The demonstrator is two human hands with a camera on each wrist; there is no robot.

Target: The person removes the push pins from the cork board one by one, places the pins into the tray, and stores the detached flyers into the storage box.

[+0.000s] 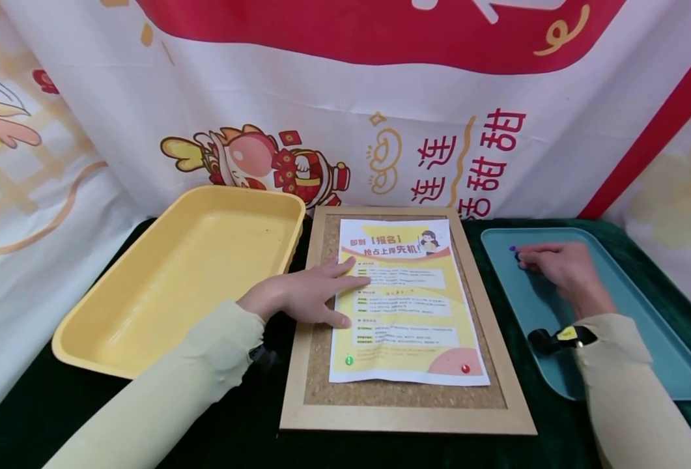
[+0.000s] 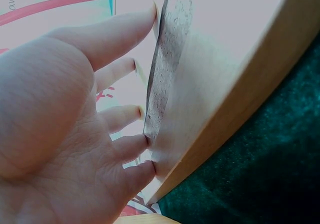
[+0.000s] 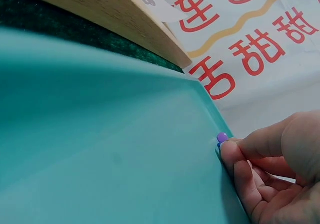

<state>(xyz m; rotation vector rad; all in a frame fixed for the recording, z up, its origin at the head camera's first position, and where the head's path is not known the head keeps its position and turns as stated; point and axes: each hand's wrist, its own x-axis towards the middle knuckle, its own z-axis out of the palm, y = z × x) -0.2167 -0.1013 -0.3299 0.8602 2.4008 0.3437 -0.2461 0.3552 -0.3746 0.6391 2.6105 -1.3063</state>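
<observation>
1. Head view: my left grip (image 1: 310, 291) was spread out, fingers straight, tips resting on the left edge of a printed sheet (image 1: 404, 260), no hold on anything. The sheet lay on a wood-framed cork board (image 1: 404, 395), with a green pin (image 1: 349, 360) near its lower left corner and a red pin (image 1: 465, 369) near the lower right. My right grip (image 1: 568, 270) was over the blue tray (image 1: 632, 319), pinched on a tiny purple pin (image 1: 512, 248). A yellow tub (image 1: 204, 267) sat left of the board, on the dark green cloth (image 1: 257, 417).
2. Left wrist view: palm facing the cam, fingers apart, by the sheet's edge and the board's frame.
3. Right wrist view: thumb and finger closed at the tips, purple head poking out near the tray's rim. Dark blue bit (image 3: 218, 145) under it, couldn't tell if it's the same piece.
</observation>
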